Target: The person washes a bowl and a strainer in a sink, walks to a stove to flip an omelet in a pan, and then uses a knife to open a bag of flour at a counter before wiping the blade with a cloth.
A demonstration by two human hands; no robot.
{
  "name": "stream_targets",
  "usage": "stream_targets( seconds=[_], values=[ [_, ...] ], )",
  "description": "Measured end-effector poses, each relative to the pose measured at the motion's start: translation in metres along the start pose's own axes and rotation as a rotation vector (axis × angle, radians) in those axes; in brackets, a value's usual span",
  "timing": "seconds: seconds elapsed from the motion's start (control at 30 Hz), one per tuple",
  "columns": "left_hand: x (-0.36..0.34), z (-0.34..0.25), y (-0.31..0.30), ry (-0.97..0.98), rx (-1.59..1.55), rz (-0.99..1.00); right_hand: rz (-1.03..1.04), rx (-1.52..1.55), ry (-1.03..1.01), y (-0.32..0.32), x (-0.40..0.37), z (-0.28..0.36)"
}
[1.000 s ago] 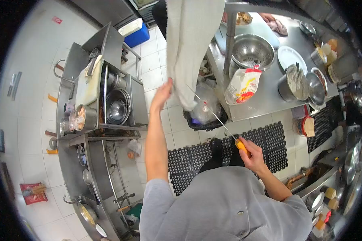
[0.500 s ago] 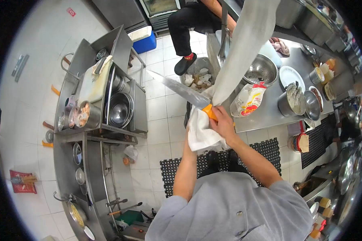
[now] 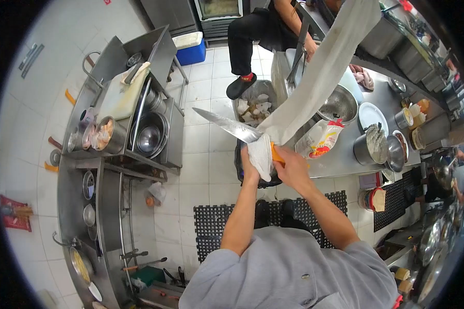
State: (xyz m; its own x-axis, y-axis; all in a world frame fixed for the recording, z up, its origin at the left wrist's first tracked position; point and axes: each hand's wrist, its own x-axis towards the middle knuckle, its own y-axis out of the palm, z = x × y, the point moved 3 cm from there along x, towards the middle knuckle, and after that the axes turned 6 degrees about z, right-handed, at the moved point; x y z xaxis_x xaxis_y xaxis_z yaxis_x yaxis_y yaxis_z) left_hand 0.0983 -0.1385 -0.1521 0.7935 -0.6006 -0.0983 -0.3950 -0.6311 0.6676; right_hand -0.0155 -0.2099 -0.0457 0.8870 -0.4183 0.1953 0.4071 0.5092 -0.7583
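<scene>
Left hand (image 3: 251,164) has slid up from under the handle a half-second back and now pinches a wad of white towel (image 3: 314,82) around the heel of the blade (image 3: 226,124). Its fingers are closed on the cloth. Right hand (image 3: 295,169) is clenched round the orange handle (image 3: 277,153) of the chef's knife (image 3: 237,130), thumb side toward the blade. The knife is held at chest height over the floor, tip pointing left and away. The towel's long free end runs up and right out of the top of the view.

Below the hands is a black bin (image 3: 238,166), and beyond it a lined waste bin (image 3: 253,102) with scraps. A steel counter (image 3: 340,162) on the right carries a flour bag (image 3: 322,138), colander (image 3: 340,104), plate (image 3: 372,114) and pot (image 3: 368,148). The rack (image 3: 113,170) on the left holds nested steel bowls (image 3: 152,138) and a cutting board (image 3: 119,97). A seated co-worker's leg (image 3: 245,38) is at top.
</scene>
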Motion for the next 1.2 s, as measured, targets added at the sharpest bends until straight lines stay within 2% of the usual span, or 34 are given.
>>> stream_targets(
  seconds=[0.07, 0.2, 0.27, 0.3, 0.37, 0.4, 0.5, 0.57, 0.63, 0.67, 0.77, 0.83, 0.87, 0.93, 0.97, 1.03, 1.07, 1.13, 1.2],
  values=[
    [-0.011, -0.02, 0.013, 0.015, 0.168, 0.081, -0.064, -0.029, -0.084, -0.004, -0.011, 0.001],
    [-0.019, -0.032, 0.02, -0.007, 0.052, 0.066, -0.016, 0.014, -0.021, -0.032, -0.026, 0.02],
    [-0.022, -0.064, 0.03, 0.04, 0.377, 0.016, 0.055, -0.012, 0.027, -0.043, -0.038, 0.026],
    [-0.019, -0.065, 0.03, 0.038, 0.378, 0.022, 0.05, -0.013, 0.032, -0.048, -0.043, 0.027],
    [-0.016, -0.078, 0.029, 0.047, 0.388, -0.169, 0.055, -0.057, 0.047, -0.055, -0.055, 0.028],
    [-0.02, -0.092, 0.032, 0.053, 0.198, -0.139, 0.048, -0.051, 0.055, -0.058, -0.064, 0.028],
    [-0.015, -0.093, 0.016, -0.024, 0.165, -0.069, 0.066, -0.038, 0.081, -0.071, -0.088, 0.028],
    [0.004, -0.077, -0.015, -0.035, 0.252, -0.103, 0.064, 0.014, 0.184, -0.079, -0.105, 0.03],
    [0.017, -0.063, -0.024, 0.862, 1.554, 0.052, 0.078, -0.006, 0.235, -0.091, -0.129, 0.027],
    [0.025, -0.061, -0.02, 0.878, 1.523, 0.105, 0.113, -0.023, 0.271, -0.101, -0.142, 0.021],
    [0.046, -0.067, -0.048, 0.326, 0.687, 0.035, 0.051, -0.033, 0.349, -0.153, -0.198, -0.013],
    [0.047, -0.06, -0.066, -0.077, 0.163, -0.039, -0.125, 0.162, 0.617, -0.189, -0.235, -0.042],
    [0.047, -0.057, -0.075, -0.086, 0.169, -0.021, -0.192, 0.034, 0.662, -0.212, -0.245, -0.055],
    [0.055, -0.04, -0.082, -0.099, 0.886, 0.233, -0.265, -0.172, 0.732, -0.264, -0.244, -0.095],
    [0.054, -0.035, -0.083, -0.095, 0.888, 0.251, -0.265, -0.247, 0.761, -0.29, -0.238, -0.117],
    [0.056, -0.025, -0.08, -0.098, 0.8, 0.227, -0.353, -0.392, 0.585, -0.332, -0.213, -0.164],
    [0.057, -0.024, -0.075, -0.094, 0.805, 0.231, -0.282, -0.464, 0.559, -0.349, -0.194, -0.189],
    [0.056, -0.023, -0.073, -0.37, 0.748, -0.068, -0.167, -0.485, 0.503, -0.381, -0.153, -0.243],
    [0.055, -0.013, -0.092, -0.377, 0.861, -0.094, -0.05, -0.424, 0.486, -0.392, -0.106, -0.316]
  ],
)
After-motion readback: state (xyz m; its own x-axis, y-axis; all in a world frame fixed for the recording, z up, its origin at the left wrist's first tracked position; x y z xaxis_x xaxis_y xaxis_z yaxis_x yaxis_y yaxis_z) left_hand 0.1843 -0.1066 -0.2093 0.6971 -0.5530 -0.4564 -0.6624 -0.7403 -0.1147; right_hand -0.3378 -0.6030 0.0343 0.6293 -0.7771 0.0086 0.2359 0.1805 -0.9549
